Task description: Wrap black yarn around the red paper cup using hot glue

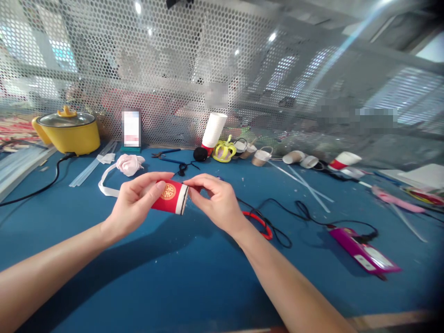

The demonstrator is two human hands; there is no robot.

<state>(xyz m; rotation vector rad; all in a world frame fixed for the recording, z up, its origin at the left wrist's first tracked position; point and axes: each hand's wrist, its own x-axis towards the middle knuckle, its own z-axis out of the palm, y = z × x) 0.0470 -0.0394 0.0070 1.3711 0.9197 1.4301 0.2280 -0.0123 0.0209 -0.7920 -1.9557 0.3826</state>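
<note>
Above the blue table (173, 277), both my hands hold a small red paper cup (169, 197) lying on its side. It carries a gold emblem, and a dark line runs around its rim. My left hand (137, 201) wraps the cup's body from the left. My right hand (217, 199) pinches the rim end with thumb and fingers. A black cord (277, 217) lies on the table just behind my right hand, beside a red ring (260, 222).
A yellow electric pot (67, 132) stands at the back left, a pink fabric flower with white ribbon (128, 164) behind my hands. A stack of white cups (213, 129), several small paper cups (294, 157), glue sticks (305, 182) and a magenta glue gun (360, 249) lie to the right. Perforated metal screen behind.
</note>
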